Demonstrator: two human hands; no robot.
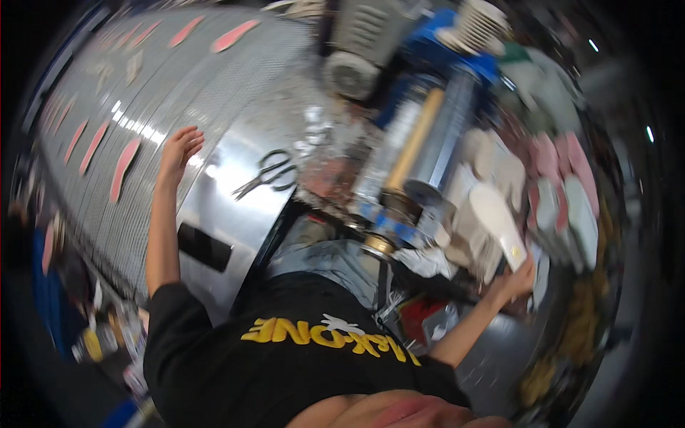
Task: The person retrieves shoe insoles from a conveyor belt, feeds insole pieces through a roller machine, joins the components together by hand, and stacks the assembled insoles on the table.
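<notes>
My right hand (516, 281) grips the heel end of a cream insole (492, 214), which lies over a pile of similar pale insoles (492, 157). A small gold mark shows near its gripped end. At the left, my left hand (183, 151) is raised by the edge of a mesh conveyor belt (235, 93); its fingers are loosely bent and apart, with nothing in them. Pink insoles (125, 170) lie spaced along the belt, the nearest one just left of that hand. Dark-handled scissors (268, 173) rest on the metal plate (214, 203) between my arms.
A roller machine (446, 135) with a motor (354, 71) stands ahead, right of the middle. Beyond the pale pile are stacked pink and grey insoles (564, 192). A black phone-like slab (205, 247) lies beside my left forearm.
</notes>
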